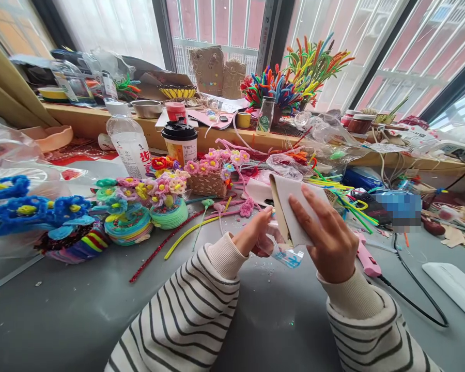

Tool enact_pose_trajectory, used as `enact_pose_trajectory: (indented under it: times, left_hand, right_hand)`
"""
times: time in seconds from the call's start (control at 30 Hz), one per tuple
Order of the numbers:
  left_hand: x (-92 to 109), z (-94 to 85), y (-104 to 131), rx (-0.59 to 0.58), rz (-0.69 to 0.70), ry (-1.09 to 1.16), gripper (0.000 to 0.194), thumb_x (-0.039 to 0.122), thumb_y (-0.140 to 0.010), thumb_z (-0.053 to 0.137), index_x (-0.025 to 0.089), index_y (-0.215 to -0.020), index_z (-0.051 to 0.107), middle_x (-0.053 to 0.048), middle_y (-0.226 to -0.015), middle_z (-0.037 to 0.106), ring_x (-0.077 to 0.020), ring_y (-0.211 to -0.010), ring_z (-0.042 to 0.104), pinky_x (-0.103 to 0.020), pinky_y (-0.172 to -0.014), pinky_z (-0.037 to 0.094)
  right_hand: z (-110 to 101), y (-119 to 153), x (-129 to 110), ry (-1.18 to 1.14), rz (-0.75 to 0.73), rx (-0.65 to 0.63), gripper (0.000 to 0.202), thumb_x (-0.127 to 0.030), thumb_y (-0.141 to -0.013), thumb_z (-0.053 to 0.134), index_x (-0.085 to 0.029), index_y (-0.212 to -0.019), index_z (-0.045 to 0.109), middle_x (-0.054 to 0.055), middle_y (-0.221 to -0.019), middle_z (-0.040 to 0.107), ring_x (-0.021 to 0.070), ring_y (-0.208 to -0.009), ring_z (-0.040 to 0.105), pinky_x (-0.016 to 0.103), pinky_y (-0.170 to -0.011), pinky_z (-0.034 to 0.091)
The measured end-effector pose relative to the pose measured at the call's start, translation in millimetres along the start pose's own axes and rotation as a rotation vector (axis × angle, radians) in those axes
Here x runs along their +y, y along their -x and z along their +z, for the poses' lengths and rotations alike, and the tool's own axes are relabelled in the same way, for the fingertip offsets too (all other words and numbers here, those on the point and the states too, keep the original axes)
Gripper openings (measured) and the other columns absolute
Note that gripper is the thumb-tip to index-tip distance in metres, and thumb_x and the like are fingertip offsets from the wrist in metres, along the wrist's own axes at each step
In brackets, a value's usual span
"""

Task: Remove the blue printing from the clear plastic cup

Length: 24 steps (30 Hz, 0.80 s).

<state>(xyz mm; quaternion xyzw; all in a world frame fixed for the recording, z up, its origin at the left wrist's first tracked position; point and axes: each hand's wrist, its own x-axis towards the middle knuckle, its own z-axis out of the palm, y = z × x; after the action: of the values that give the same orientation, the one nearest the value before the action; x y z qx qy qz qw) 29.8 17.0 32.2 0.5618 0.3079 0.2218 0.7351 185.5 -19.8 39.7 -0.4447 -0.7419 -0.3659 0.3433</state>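
Note:
Over the grey table, my right hand point(331, 237) grips a white folded piece of card point(284, 199), its fingers spread flat across the outer face and the card tilted. My left hand point(258, 235) is closed around a small clear plastic container point(289, 257) with blue markings, just below and left of the card. The card's lower edge overlaps the container; I cannot tell whether they touch. Behind my left hand lies a pink fuzzy-wire flower point(247, 207). A pink glue gun point(368, 256) rests beside my right wrist.
Pipe-cleaner flower pots point(168, 212) and blue fuzzy flowers point(42, 209) stand at left. A water bottle point(127, 142) and a lidded coffee cup point(180, 144) are behind them. Loose green and yellow pipe cleaners point(349, 191) lie right. A black cable point(418, 305) curves near my right forearm.

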Motion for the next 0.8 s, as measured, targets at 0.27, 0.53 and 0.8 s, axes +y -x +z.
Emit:
enact_pose_trajectory:
  times: [0.27,0.53,0.8]
  left_hand:
    - [-6.4,-3.3,-4.5,-0.026,0.018,0.02,0.065,0.067,-0.071,0.02,0.012,-0.08,0.053,0.001,-0.055,0.051,-0.0039,-0.031,0.029,-0.02,-0.034,0.018]
    - [-8.2,-3.3,-4.5,-0.013,0.024,0.008,0.062,0.067,-0.071,0.022,0.013,-0.075,0.052,0.001,-0.054,0.05,-0.0035,-0.031,0.03,-0.019,-0.034,0.018]
    - [-8.7,-2.0,-3.3,0.014,0.008,-0.021,0.064,0.069,-0.07,0.021,0.013,-0.07,0.05,0.001,-0.051,0.049,-0.0038,-0.032,0.029,-0.02,-0.034,0.019]
  right_hand:
    - [1.0,1.4,3.6,0.02,0.007,-0.007,0.056,-0.002,-0.079,0.042,-0.026,-0.129,0.037,0.005,-0.131,0.043,0.0188,-0.112,0.048,0.029,-0.09,0.043]
    - [1.0,1.0,2.5,0.037,0.006,-0.006,0.055,-0.002,-0.079,0.043,-0.026,-0.128,0.039,0.006,-0.13,0.045,0.0181,-0.111,0.049,0.029,-0.089,0.043]
    - [1.4,1.7,6.8,0.002,-0.011,-0.013,0.051,-0.006,-0.082,0.045,-0.027,-0.128,0.039,0.007,-0.133,0.041,0.0182,-0.113,0.048,0.03,-0.09,0.042]
